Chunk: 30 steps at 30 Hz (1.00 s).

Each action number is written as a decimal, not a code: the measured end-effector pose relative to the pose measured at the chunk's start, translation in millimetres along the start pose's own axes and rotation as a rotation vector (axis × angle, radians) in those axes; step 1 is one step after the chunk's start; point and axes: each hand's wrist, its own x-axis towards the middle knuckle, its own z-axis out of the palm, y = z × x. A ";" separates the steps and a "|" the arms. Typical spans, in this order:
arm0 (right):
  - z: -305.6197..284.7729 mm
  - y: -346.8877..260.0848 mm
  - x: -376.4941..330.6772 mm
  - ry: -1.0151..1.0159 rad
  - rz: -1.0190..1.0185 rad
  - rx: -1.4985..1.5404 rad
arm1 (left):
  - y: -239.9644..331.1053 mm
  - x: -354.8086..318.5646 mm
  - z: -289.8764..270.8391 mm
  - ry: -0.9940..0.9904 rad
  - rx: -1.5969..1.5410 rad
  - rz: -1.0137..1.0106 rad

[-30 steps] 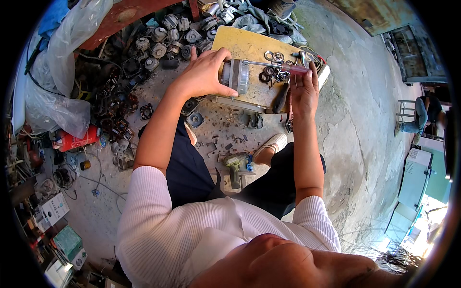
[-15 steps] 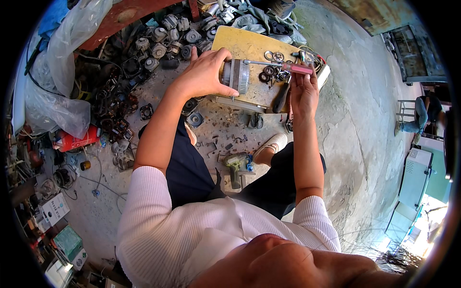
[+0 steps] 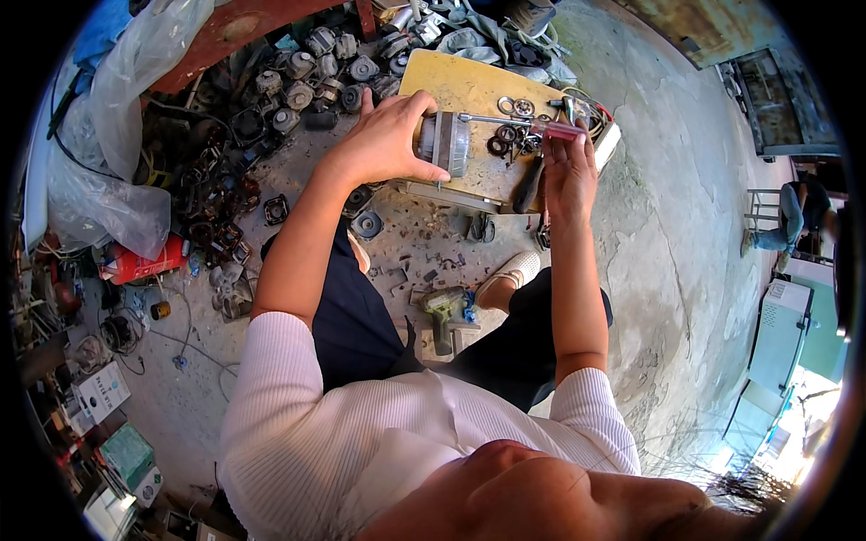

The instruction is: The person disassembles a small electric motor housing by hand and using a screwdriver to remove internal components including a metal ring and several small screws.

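Note:
My left hand [image 3: 388, 142] wraps round a small electric motor [image 3: 448, 146], which lies on its side on a yellow board [image 3: 469, 77]. Its thumb is on the near side and its fingers are on the far side. In my right hand [image 3: 571, 176] is a screwdriver [image 3: 564, 130] with a reddish see-through handle, pinched between thumb and fingers. The metal shaft points left, and its tip meets the far right edge of the motor's end. Metal rings and bearings [image 3: 507, 135] lie on the board below the shaft. A black-handled tool [image 3: 529, 187] rests by the board's near right edge.
Many old motors [image 3: 298, 95] are heaped on the floor at the far left. A green power drill [image 3: 441, 317] stands between my feet. Clear plastic sheeting [image 3: 126, 135] and a red object [image 3: 144, 260] are at left. Another person [image 3: 794, 216] is at the far right.
The screwdriver's handle has turned slightly, and the fingers of my right hand have shifted on it. My left hand and the motor stay in place.

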 end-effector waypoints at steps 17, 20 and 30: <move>2.6 -5.2 3.2 0.044 -0.009 -0.045 | 1.8 -0.2 -2.8 -0.021 -0.001 -0.023; -4.4 -1.8 8.1 -0.027 -0.055 -0.012 | 1.6 1.5 -3.1 -0.043 -0.011 -0.028; 0.4 0.3 0.6 0.043 -0.032 -0.034 | 2.7 0.3 -4.0 -0.054 -0.017 -0.039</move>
